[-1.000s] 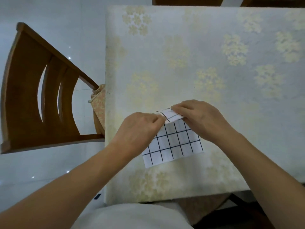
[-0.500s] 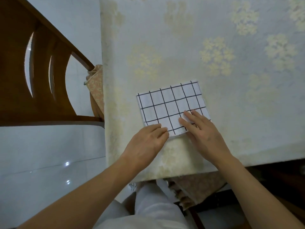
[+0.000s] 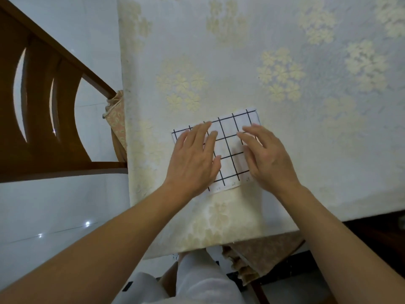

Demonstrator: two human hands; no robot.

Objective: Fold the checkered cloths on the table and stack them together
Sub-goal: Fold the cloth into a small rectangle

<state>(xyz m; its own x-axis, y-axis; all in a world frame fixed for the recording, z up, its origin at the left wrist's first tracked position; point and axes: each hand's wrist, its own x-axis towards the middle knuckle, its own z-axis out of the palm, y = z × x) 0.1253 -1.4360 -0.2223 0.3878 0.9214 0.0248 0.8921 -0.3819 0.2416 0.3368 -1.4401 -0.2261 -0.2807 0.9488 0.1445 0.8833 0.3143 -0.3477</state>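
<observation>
Floral tablecloth (image 3: 285, 150) bears checkered cloth (image 3: 230, 139); wooden chair (image 3: 43, 128) beside.

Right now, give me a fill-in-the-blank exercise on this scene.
1. The cloth is white with a grid of ____ lines.
2. The left hand and right hand both rest flat on the ____.
3. The chair stands to the ____ of the table.
Missing words: black; cloth; left.
</observation>
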